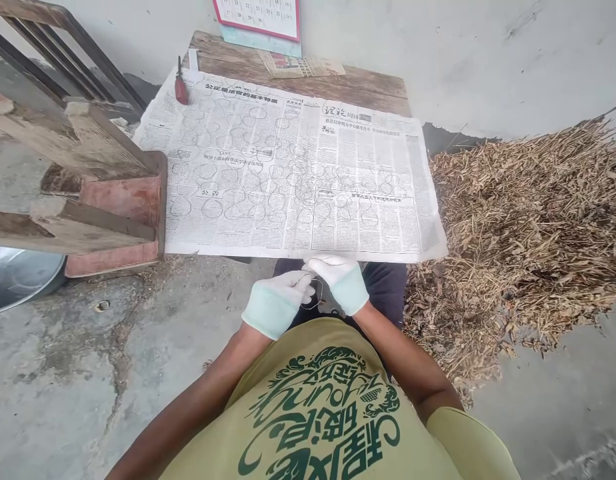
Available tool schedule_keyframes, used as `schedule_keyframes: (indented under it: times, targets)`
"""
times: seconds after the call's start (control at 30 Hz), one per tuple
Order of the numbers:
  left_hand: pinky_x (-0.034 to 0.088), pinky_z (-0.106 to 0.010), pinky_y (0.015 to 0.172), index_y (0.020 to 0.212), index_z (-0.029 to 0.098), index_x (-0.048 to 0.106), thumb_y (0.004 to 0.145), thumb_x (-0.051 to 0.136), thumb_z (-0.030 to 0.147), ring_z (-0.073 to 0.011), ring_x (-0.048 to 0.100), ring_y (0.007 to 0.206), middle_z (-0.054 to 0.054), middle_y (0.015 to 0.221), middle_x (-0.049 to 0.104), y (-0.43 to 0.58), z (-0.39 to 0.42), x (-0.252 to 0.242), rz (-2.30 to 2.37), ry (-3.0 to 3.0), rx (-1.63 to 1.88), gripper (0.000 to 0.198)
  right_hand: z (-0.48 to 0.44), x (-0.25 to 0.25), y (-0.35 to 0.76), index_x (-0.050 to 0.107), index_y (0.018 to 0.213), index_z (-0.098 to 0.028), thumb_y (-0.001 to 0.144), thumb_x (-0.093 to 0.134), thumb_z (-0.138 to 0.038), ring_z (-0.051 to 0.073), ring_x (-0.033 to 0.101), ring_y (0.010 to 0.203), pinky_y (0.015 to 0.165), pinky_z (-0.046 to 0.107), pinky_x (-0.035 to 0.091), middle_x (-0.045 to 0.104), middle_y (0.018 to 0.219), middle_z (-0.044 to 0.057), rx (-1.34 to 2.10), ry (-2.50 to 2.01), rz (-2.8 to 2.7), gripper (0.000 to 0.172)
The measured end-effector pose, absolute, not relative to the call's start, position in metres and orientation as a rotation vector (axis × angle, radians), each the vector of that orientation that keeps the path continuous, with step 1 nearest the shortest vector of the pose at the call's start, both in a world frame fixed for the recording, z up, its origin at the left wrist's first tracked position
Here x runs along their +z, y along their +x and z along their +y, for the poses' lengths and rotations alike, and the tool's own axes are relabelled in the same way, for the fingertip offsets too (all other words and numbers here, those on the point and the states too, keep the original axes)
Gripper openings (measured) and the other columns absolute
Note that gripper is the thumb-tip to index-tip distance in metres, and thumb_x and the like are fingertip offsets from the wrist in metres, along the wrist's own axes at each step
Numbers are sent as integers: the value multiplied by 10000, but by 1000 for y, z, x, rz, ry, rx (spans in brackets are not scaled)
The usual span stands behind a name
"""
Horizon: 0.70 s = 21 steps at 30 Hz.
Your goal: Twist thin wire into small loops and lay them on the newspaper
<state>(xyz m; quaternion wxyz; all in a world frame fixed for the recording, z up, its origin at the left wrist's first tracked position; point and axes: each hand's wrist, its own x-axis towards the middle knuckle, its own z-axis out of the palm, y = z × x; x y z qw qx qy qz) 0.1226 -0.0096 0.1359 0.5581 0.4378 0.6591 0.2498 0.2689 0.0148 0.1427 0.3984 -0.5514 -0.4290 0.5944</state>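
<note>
White-gloved left hand (278,305) and right hand (341,283) pinch a thin wire loop (317,295); many similar loops (233,197) already lie on a newspaper sheet (373,160)

Apparently wire loops (258,177) lie on spread newspaper (368,167).

Even, soft daylight, source unclear; no hard shadows or glare, only faint shade beneath the left hand (278,305) and right hand (339,283). Fisheye bowing grows toward frame edges away from them; mild softness overall.
</note>
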Motion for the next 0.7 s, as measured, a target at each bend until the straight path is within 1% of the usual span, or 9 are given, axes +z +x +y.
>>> schedule_keyframes:
  times: [0.13,0.3,0.37,0.4,0.47,0.53,0.6,0.7]
  targets:
    - [540,-283,640,907,238,768,906,579,405,-186,712,637,-25,717,764,120,-13,124,1570,1116,529,252,14,140,271,818,843,-184,818,713,-385,190,751,818,867,333,598,808,873,51,1522,-1395,-1051,228]
    - [495,-270,655,746,266,711,899,603,370,-215,717,728,-39,677,734,117,-17,120,1642,1425,472,215,16,135,273,797,781,-175,848,682,-379,175,736,749,809,317,602,801,833,61,1483,-1433,-1068,244]
    - [511,-277,687,785,268,721,904,600,373,-215,722,739,-39,711,755,117,-16,122,1646,1429,485,200,18,138,276,795,809,-176,888,644,-374,174,741,768,818,315,601,801,842,63,1487,-1470,-1083,262]
    - [527,-285,711,835,267,736,914,589,383,-210,727,733,-36,744,772,118,-15,124,1641,1386,497,203,19,140,278,797,859,-174,910,622,-376,172,745,784,821,313,600,803,861,65,1498,-1480,-1097,273]
    - [561,-303,770,953,256,759,937,563,411,-198,743,735,-31,825,800,119,-13,127,1634,1245,541,250,19,146,282,790,979,-164,951,579,-394,166,747,803,807,307,599,806,913,76,1521,-1472,-1130,313]
    - [586,-315,809,1018,238,766,939,567,435,-193,759,762,-31,874,811,119,-11,130,1645,1109,614,291,17,150,284,777,1020,-153,956,578,-401,162,746,805,785,297,598,803,930,85,1546,-1462,-1160,324]
    - [602,-315,818,1016,224,771,922,600,443,-191,767,782,-31,874,813,118,-9,131,1648,1046,685,293,12,151,284,777,940,-153,920,624,-376,163,743,774,767,293,599,795,862,74,1578,-1486,-1177,271]
    - [614,-314,813,961,209,776,892,643,440,-191,768,780,-39,863,815,116,-6,130,1585,1036,718,275,4,147,281,770,815,-170,857,670,-318,161,726,684,723,290,601,763,734,34,1599,-1511,-1187,184]
